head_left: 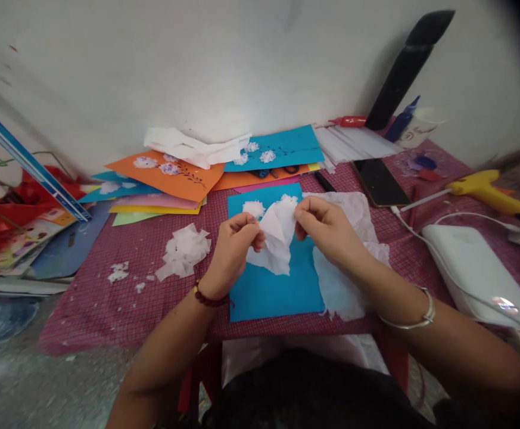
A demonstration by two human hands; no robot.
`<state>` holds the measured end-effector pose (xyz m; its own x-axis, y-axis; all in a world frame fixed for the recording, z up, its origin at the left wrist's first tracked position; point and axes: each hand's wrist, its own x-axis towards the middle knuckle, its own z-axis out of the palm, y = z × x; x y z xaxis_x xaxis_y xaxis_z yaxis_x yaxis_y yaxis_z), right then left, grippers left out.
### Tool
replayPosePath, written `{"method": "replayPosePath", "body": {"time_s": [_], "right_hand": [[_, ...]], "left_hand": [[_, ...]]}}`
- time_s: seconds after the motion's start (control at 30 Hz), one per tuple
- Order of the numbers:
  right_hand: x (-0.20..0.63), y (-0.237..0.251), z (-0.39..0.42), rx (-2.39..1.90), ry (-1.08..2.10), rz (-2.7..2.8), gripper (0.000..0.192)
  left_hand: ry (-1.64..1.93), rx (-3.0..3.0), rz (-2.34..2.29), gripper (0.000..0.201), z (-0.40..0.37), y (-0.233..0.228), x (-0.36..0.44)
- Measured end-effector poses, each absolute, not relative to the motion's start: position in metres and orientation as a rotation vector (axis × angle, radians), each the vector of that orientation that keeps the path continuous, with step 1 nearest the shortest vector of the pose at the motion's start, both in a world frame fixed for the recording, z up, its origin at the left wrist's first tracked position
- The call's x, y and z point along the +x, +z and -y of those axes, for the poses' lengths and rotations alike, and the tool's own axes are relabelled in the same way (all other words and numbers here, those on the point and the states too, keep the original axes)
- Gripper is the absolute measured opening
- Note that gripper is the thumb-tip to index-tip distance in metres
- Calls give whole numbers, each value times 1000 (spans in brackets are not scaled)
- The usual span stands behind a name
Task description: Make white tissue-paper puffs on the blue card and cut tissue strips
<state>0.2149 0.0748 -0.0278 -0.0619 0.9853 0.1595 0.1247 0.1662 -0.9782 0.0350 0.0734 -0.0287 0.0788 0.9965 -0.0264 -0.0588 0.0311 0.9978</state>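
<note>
Between both hands hangs a thin white tissue paper (274,241) with a ragged lower edge. My left hand (236,244) pinches its left side, and my right hand (322,225) pinches its upper right side. Beneath lies a blue sheet of paper (273,301), with a fluffy white paper flower (253,208) near its top; another white fluffy patch behind the tissue is partly hidden. Larger tissue sheets (338,286) lie beside and partly under my right forearm. A pile of torn tissue pieces (184,251) sits to the left of my left hand.
Coloured cards with paper flowers (164,173) are stacked along the wall. On the right are a phone (381,182), a yellow glue gun (476,183), a white power bank (483,268) with a cable, and a paper cup (420,128). Small scraps (118,271) dot the checked tablecloth (94,316).
</note>
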Motion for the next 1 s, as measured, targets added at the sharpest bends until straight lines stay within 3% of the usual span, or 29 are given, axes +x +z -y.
{"method": "replayPosePath", "body": {"time_s": [0.2, 0.37, 0.63, 0.87, 1.0], "right_hand": [[215, -34, -79, -969, 1253, 1181, 20], [212, -26, -72, -935, 1126, 1377, 16], [221, 10, -55, -869, 969, 1343, 13], [241, -8, -35, -1018, 1518, 1042, 20], [249, -32, -17, -1130, 1641, 932, 20]], "left_hand": [[1034, 963, -927, 21, -83, -27, 29], [1010, 936, -755, 49, -81, -28, 35], [1138, 1266, -775, 28, -66, 15, 42], [1068, 1219, -1040, 26, 1, -15, 18], [1230, 1118, -1016, 19, 33, -42, 9]]}}
